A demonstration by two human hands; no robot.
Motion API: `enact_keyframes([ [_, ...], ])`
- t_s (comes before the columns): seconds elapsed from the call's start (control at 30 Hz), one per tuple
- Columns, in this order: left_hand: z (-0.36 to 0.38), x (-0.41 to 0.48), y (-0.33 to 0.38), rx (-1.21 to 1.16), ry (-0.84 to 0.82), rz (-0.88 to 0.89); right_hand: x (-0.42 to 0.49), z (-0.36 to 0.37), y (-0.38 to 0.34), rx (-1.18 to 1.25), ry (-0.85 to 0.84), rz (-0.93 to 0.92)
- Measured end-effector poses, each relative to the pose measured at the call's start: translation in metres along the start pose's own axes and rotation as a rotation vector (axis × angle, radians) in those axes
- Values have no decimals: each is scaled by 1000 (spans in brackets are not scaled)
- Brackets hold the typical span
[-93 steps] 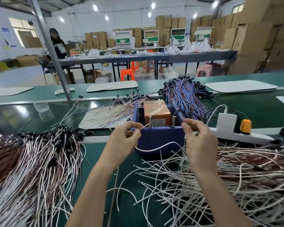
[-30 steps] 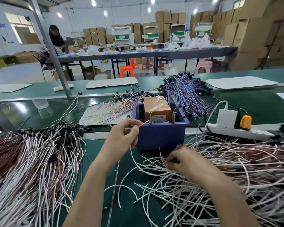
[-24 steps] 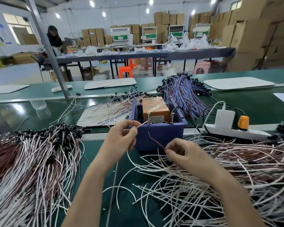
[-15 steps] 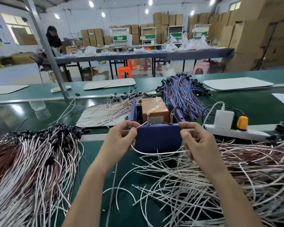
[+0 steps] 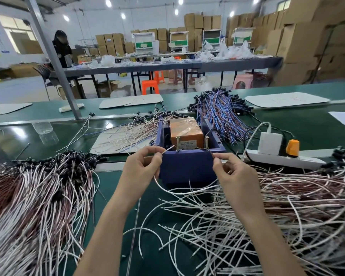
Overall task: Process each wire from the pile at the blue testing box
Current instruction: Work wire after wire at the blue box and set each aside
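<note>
The blue testing box [image 5: 187, 168] stands in the middle of the green bench, with an orange unit [image 5: 185, 132] inside and two metal pins at its front rim. One white wire [image 5: 179, 192] hangs in a loop in front of the box. My left hand [image 5: 141, 168] pinches its left end, whose bare tip points at the left pin [image 5: 177, 144]. My right hand [image 5: 233, 172] pinches the other end just below the right pin [image 5: 207, 143]. A big pile of white and pinkish wires [image 5: 267, 216] lies under my right arm.
A second heap of wires with black ends [image 5: 34, 196] lies at the left. Blue-violet wires [image 5: 221, 114] and thin pink wires [image 5: 131, 134] lie behind the box. A white power strip [image 5: 283, 160] with a charger and an orange plug sits right of the box.
My right hand dipped into the right pile, pinched up the wire's free end and lifted it to the box's right pin. My left hand stayed at the left pin.
</note>
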State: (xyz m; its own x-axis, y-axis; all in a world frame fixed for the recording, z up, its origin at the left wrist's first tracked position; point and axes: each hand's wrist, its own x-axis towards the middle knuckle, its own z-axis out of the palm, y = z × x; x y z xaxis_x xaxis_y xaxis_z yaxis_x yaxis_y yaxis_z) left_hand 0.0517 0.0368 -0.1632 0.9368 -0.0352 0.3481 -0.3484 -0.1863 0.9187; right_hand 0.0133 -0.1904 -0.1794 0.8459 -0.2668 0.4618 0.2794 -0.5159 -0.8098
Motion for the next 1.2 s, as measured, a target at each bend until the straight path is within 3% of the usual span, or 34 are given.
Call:
enact_keyframes([
  [0.9, 3, -1, 2, 34, 11, 19, -2, -3, -1, 109, 6, 30],
  [1.1, 1, 0, 8, -32, 191, 81, 1, -2, -6, 32, 149, -6],
  [1.2, 3, -1, 18, -84, 330, 110, -2, -10, -20, 249, 341, 31],
])
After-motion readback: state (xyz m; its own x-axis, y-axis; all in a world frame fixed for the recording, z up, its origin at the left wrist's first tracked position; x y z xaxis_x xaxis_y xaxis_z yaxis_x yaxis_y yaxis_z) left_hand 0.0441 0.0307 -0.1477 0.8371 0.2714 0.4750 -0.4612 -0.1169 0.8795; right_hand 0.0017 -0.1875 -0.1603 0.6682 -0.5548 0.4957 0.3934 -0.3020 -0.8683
